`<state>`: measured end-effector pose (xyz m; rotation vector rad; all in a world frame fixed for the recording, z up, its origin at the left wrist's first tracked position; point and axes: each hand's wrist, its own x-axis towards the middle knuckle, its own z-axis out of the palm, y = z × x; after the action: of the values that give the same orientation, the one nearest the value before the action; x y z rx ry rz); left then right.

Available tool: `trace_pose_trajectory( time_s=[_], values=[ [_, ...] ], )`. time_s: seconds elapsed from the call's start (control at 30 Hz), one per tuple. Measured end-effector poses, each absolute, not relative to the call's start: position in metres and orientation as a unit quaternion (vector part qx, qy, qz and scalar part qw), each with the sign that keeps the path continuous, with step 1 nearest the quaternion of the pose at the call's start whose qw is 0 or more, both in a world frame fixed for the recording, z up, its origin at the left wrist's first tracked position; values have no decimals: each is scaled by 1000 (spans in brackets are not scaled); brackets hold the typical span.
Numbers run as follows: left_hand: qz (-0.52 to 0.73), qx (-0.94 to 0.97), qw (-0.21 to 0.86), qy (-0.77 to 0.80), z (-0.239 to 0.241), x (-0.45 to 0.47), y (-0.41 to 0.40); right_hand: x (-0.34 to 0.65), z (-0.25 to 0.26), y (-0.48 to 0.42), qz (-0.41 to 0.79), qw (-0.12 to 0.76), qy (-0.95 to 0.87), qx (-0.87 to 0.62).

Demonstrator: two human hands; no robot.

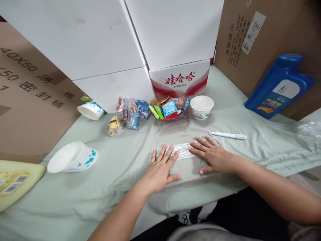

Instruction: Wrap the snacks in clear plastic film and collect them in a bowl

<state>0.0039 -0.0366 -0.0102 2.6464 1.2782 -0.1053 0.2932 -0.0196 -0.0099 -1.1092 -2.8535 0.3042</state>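
A strip of crinkled clear plastic (pixel 182 151) lies flat on the light green cloth in front of me. My left hand (pixel 162 169) rests palm down on its left end, fingers spread. On the right end lies my right hand (pixel 212 154), also flat with the fingers apart. Just beyond the right hand is a white utility knife (pixel 229 135). Behind the plastic stands a clear reddish bowl (pixel 173 117) filled with wrapped snacks, and a white paper cup (pixel 202 107) stands right beside it. What lies under my palms is hidden.
Wrapped snacks (pixel 132 115) lie left of the bowl. Two paper cups lie tipped over, a large one (pixel 72 157) and a smaller one (pixel 90 110). A blue bottle (pixel 278 88) leans at the right, and a yellow container (pixel 20 182) sits at the left. Boxes (pixel 179 82) wall off the back.
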Motion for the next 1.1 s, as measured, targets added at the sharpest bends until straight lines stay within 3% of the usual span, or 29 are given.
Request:
trace_pose_trajectory(
  time_s=[0.23,0.37,0.5,0.67,0.8,0.97,1.1],
  values=[
    [-35,890,79,448,0,-13,-27,343,7,0,13,118,-909,-399],
    [57,880,3,472,8,-5,-28,335,18,-5,1,162,-920,-357],
    [195,892,4,408,16,20,-48,309,36,-29,99,176,-927,-315],
    [246,916,43,315,9,46,-71,286,46,-54,289,166,-918,-216],
    [293,902,180,261,5,47,-74,286,32,-47,386,258,-865,-191],
    [361,768,411,334,14,42,-73,278,6,-45,409,202,-866,-205],
    [411,643,454,460,16,32,-62,267,0,-53,384,211,-852,-286]
  ],
)
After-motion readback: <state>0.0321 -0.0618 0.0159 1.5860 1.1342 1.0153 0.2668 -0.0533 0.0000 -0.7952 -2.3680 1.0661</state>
